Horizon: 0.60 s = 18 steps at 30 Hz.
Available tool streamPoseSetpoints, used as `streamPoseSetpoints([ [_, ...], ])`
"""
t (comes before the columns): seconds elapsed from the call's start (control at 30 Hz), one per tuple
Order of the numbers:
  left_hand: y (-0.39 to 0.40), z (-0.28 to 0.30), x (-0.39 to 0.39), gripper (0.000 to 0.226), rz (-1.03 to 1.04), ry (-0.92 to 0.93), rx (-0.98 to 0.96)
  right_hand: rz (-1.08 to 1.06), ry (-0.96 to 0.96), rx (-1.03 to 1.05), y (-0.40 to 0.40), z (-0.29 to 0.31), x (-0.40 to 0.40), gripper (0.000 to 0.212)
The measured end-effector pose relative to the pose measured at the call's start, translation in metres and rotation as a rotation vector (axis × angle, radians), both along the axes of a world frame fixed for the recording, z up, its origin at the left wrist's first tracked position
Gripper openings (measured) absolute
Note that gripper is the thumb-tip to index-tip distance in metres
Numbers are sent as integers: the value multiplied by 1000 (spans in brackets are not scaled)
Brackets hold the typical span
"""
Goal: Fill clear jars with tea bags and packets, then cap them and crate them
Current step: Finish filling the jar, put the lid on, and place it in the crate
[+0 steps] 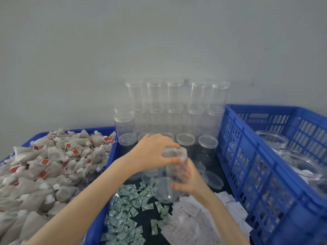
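Filling underway, early stage by my judgement: my left hand (155, 152) presses tea bags into the clear plastic jar (172, 175) gripped by my right hand (190, 181); uncapped, few jars in the blue slotted crate (247, 167).

Soft even light, blurred hands (155, 152)

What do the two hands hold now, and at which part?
The right hand grips the clear jar round its side wall. The left hand presses tea bags into its mouth.
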<state>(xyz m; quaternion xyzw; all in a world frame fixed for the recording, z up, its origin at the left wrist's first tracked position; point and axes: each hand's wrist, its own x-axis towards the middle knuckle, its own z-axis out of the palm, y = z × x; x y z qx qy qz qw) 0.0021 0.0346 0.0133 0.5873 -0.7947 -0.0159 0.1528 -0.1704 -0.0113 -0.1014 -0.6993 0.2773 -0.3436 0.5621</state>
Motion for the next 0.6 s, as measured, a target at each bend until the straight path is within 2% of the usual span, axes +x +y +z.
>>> streamPoseSetpoints([
  [0.13,-1,2,0,59,-201,244,472,142,67,13,16,0,-7,91],
  [0.17,-1,0,-4,54,-224,294,518,130,62,12,19,0,-6,94],
  [0.23,-2,-8,-12,40,-195,381,470,73,39,31,25,-1,-3,102],
  [0.33,-2,-21,-26,30,-84,460,364,-59,52,31,32,-6,3,100],
  [0.4,-2,-31,-38,31,90,488,235,-247,87,6,38,-8,7,105],
  [0.5,2,-42,-66,30,445,573,-8,-550,207,-225,42,-11,17,98],
  [0.53,2,-45,-73,29,499,603,-41,-592,236,-262,43,-13,18,97],
  [0.6,-2,-46,-72,40,472,695,30,-629,261,-275,41,-18,17,99],
])
